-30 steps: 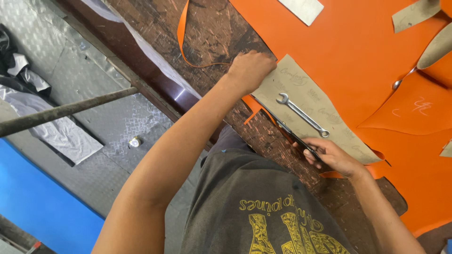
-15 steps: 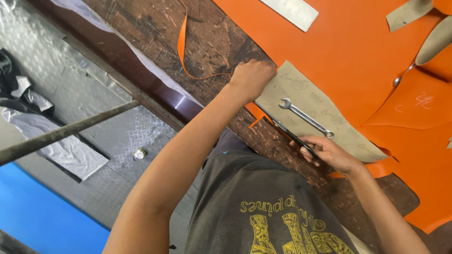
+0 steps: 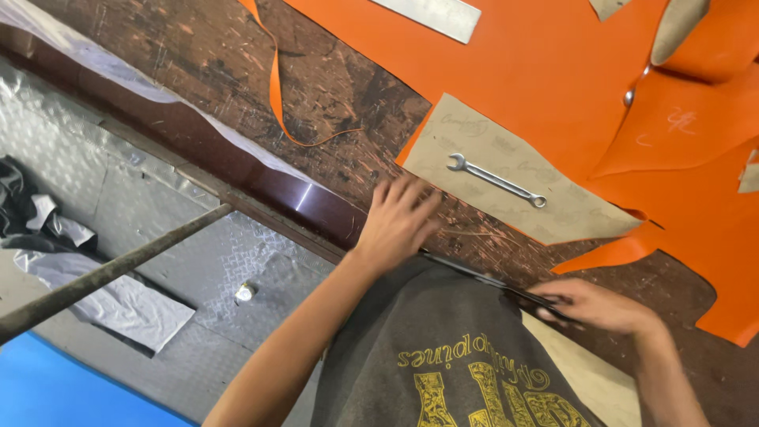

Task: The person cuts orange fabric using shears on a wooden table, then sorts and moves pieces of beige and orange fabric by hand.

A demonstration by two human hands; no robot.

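Your left hand (image 3: 399, 217) is lying fingers spread on the tabletop (image 3: 237, 71) near the cardboard pattern (image 3: 506, 170) — it has slid off it — while your right hand (image 3: 601, 304) is pinching the dark blade (image 3: 474, 277) below.

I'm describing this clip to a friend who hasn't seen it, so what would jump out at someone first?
The big bright orange sheet spread over the scarred wooden workbench fills the upper right. On it lies a tan paper pattern with a silver spanner resting on top. At the bench's near edge, the left hand presses down on the wood while the right hand grips a long dark blade-like tool; what kind it is cannot be told.
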